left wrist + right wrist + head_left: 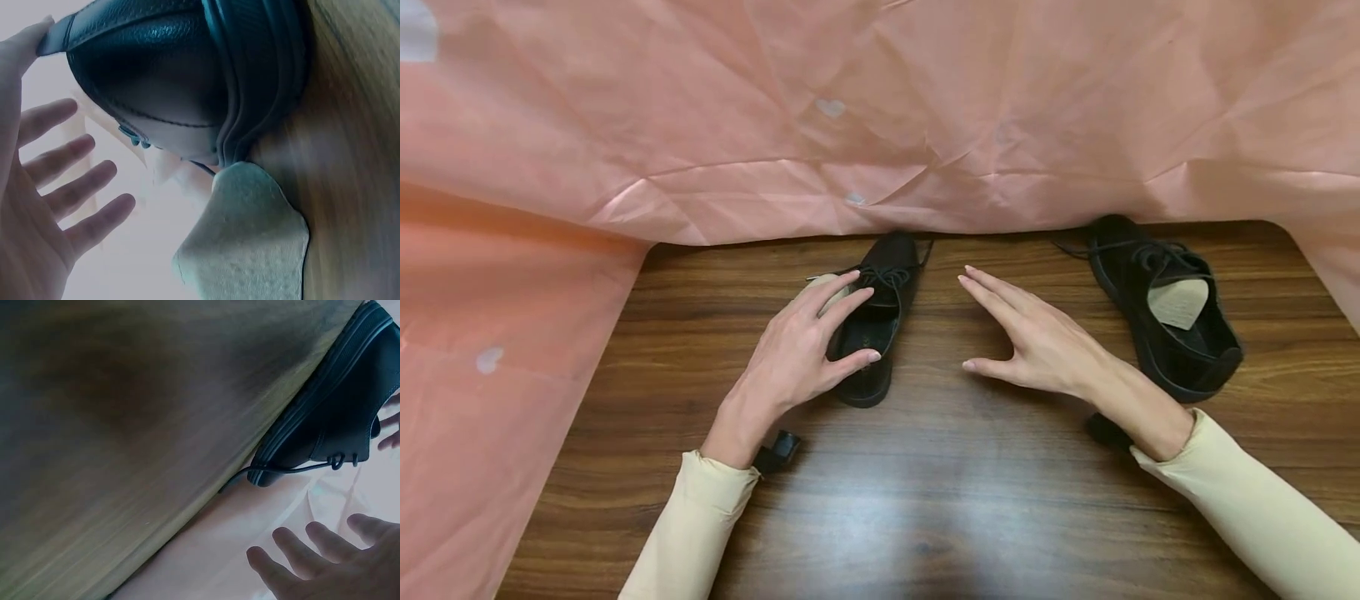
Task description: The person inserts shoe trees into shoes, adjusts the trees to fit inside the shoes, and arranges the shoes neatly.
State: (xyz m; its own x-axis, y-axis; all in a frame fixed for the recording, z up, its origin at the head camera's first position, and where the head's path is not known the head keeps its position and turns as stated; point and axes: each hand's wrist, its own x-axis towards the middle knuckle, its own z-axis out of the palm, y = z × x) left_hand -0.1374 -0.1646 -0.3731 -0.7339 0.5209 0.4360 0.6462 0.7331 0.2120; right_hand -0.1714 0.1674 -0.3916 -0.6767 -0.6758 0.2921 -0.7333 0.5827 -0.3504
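Note:
A black lace-up shoe [868, 333] stands on the wooden table, toe toward the back, its lace tied in a bow. Over its left side hovers my left hand [793, 342], fingers spread and nearly straight. In the left wrist view the thumb tip overlaps the top of the shoe's heel [150, 75]. Partly hidden behind that hand, a beige rounded insert [250, 237] lies on the table beside the shoe. My right hand [1037, 342] hangs between the two shoes with straight, parted fingers, holding nothing. The second black shoe [1120, 283] stands at the right with a beige insert [1180, 302] inside.
Pink cloth [880, 108] with pale hearts hangs along the back edge of the wooden table [925, 500] and down its left side. Loose lace ends stick out from both shoes. A black wrist mount [778, 452] shows under the left wrist.

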